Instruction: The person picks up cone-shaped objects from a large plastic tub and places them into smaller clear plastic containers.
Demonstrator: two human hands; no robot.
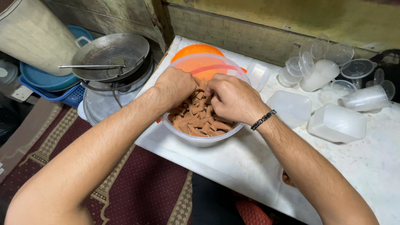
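A clear plastic bowl [200, 141] stands on the white table [375, 166] and is filled with many small brown wedge-shaped pieces [196, 121]. Both my hands are down inside it. My left hand [177, 85] is curled over the pieces on the left side, fingers hidden among them. My right hand [231, 98], with a dark bead bracelet at the wrist, pinches a brown piece near the top of the heap. An orange bowl [196, 51] sits just behind the clear one.
Stacks of clear plastic tubs, cups and lids [333, 79] crowd the table's right and back. Left of the table a metal pan [110, 56] rests on a stove, above a blue basket [62, 93]. A patterned red rug [137, 191] covers the floor.
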